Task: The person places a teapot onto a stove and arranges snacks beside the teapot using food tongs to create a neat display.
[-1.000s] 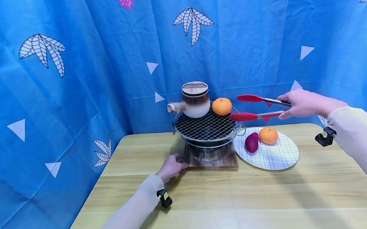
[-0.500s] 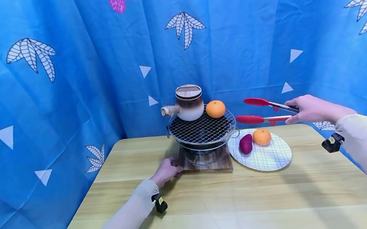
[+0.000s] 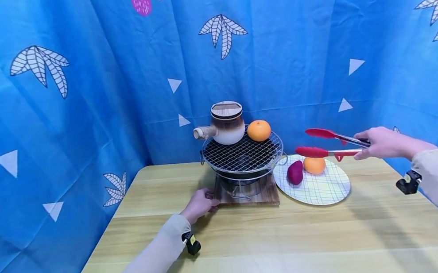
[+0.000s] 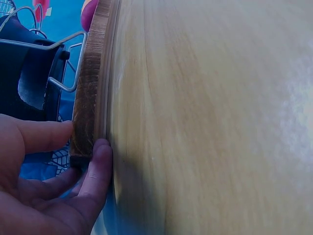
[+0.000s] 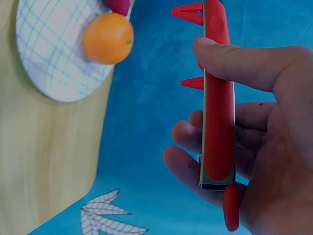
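In the head view my left hand (image 3: 200,204) is at the left front corner of the dark wooden board (image 3: 267,193) under the grill. The left wrist view has its thumb and fingers pinching the board's edge (image 4: 89,93). My right hand (image 3: 384,142) grips red-tipped tongs (image 3: 312,151), their arms apart and nothing between them. Below the tips is a checked plate (image 3: 321,194) bearing a dark purple fruit or vegetable (image 3: 295,173) and an orange (image 3: 314,166), partly covered by the tongs. Another orange (image 3: 259,131) sits on the wire grill (image 3: 241,156).
A lidded pot (image 3: 229,128) with a side handle (image 3: 204,132) stands on the grill, left of the orange. Blue curtains (image 3: 291,57) hang behind and beside the wooden table (image 3: 255,248).
My right hand and the tongs have moved right and down, away from the orange on the grill to above the plate. My left hand stays at the board; the head view has shifted slightly.
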`<act>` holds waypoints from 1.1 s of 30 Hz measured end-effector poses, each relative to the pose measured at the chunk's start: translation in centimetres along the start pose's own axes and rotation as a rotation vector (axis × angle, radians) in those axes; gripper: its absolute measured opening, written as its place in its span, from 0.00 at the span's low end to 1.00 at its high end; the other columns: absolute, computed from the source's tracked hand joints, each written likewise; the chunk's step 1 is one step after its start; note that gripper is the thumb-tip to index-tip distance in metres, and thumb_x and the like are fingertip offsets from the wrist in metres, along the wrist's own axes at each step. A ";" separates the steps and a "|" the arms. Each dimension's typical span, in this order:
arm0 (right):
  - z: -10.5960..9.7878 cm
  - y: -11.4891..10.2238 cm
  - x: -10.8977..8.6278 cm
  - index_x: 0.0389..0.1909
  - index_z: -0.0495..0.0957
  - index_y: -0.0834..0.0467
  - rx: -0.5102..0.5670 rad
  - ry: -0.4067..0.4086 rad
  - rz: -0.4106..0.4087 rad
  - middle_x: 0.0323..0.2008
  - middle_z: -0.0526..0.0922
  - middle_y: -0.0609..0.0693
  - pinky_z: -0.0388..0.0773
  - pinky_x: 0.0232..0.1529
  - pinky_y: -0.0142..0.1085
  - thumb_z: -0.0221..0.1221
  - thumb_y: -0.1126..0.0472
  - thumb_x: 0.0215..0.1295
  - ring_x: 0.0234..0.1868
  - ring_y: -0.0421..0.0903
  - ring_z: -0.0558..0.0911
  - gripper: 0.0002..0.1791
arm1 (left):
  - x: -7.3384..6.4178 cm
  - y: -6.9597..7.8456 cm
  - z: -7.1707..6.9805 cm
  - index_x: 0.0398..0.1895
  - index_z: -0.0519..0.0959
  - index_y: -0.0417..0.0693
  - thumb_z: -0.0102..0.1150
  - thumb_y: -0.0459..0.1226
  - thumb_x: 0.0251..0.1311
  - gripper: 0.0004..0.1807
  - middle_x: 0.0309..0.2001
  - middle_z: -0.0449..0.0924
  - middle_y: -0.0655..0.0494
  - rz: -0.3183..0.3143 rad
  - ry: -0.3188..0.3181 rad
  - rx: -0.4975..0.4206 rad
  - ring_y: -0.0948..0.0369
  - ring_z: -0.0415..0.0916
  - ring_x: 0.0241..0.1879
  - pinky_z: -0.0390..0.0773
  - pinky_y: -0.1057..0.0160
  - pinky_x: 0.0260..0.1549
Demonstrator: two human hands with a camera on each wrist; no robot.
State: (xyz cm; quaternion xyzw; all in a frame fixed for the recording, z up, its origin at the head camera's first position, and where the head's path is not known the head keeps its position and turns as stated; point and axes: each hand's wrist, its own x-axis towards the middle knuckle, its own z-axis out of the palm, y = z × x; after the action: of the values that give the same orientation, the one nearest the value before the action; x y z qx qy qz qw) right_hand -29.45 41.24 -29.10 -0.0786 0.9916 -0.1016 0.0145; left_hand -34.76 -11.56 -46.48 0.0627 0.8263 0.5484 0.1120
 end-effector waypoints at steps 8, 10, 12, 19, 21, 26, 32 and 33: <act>1.0 1.7 0.1 0.64 0.65 0.79 0.011 -0.020 0.024 0.58 0.71 0.82 0.79 0.45 0.66 0.71 0.37 0.53 0.52 0.75 0.75 0.56 | 0.7 0.8 -0.6 0.62 0.69 0.29 0.63 0.28 0.61 0.27 0.47 0.82 0.39 0.007 -0.001 0.003 0.55 0.84 0.35 0.86 0.60 0.39; 1.1 2.1 0.1 0.64 0.64 0.80 0.007 -0.023 0.029 0.58 0.70 0.83 0.80 0.44 0.65 0.71 0.38 0.53 0.51 0.74 0.76 0.56 | 0.7 1.1 -0.6 0.62 0.69 0.30 0.63 0.28 0.61 0.27 0.48 0.82 0.40 0.012 -0.010 0.006 0.55 0.84 0.35 0.86 0.60 0.40; 1.3 2.5 0.0 0.64 0.64 0.81 0.014 -0.028 0.033 0.58 0.69 0.83 0.82 0.42 0.62 0.71 0.37 0.52 0.49 0.73 0.77 0.57 | 0.8 1.3 -0.6 0.62 0.69 0.29 0.63 0.28 0.61 0.27 0.48 0.82 0.40 0.028 -0.010 0.014 0.55 0.83 0.36 0.86 0.59 0.40; 2.0 3.7 0.3 0.63 0.64 0.82 0.027 -0.056 0.018 0.59 0.67 0.84 0.84 0.41 0.59 0.71 0.38 0.52 0.46 0.70 0.82 0.57 | 0.7 1.3 -0.3 0.61 0.70 0.31 0.63 0.27 0.60 0.25 0.46 0.82 0.40 0.028 -0.003 0.009 0.54 0.83 0.35 0.86 0.59 0.39; 2.4 4.0 0.4 0.62 0.65 0.82 0.029 -0.058 0.011 0.59 0.68 0.84 0.85 0.40 0.58 0.72 0.38 0.52 0.48 0.71 0.81 0.56 | 0.5 1.1 -0.1 0.60 0.71 0.30 0.63 0.27 0.60 0.25 0.46 0.82 0.40 0.036 -0.003 0.001 0.55 0.83 0.35 0.86 0.59 0.39; 3.4 4.6 0.2 0.63 0.63 0.83 0.073 -0.103 0.025 0.59 0.68 0.84 0.87 0.34 0.47 0.71 0.37 0.51 0.37 0.57 0.84 0.58 | 0.2 0.5 0.4 0.61 0.70 0.29 0.63 0.26 0.59 0.26 0.46 0.81 0.39 0.045 -0.012 -0.018 0.54 0.83 0.35 0.87 0.59 0.38; 4.8 4.5 0.1 0.64 0.62 0.82 0.130 -0.128 0.050 0.52 0.76 0.79 0.83 0.29 0.43 0.72 0.41 0.53 0.29 0.47 0.79 0.55 | -0.4 -0.1 0.3 0.61 0.70 0.28 0.63 0.26 0.59 0.27 0.45 0.82 0.40 0.055 -0.008 -0.004 0.55 0.82 0.33 0.86 0.59 0.37; 5.1 4.4 0.1 0.64 0.62 0.82 0.134 -0.131 0.051 0.51 0.76 0.78 0.83 0.28 0.42 0.72 0.42 0.54 0.29 0.47 0.79 0.54 | -0.6 -0.2 0.2 0.61 0.70 0.28 0.63 0.26 0.59 0.27 0.45 0.82 0.41 0.051 -0.009 0.004 0.55 0.82 0.33 0.86 0.59 0.37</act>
State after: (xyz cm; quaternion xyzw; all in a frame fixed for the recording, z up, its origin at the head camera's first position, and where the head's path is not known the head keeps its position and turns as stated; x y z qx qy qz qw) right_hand -29.95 44.49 -34.97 -0.0586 0.9812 -0.1621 0.0869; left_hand -34.16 -11.57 -46.68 0.0865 0.8249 0.5494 0.1015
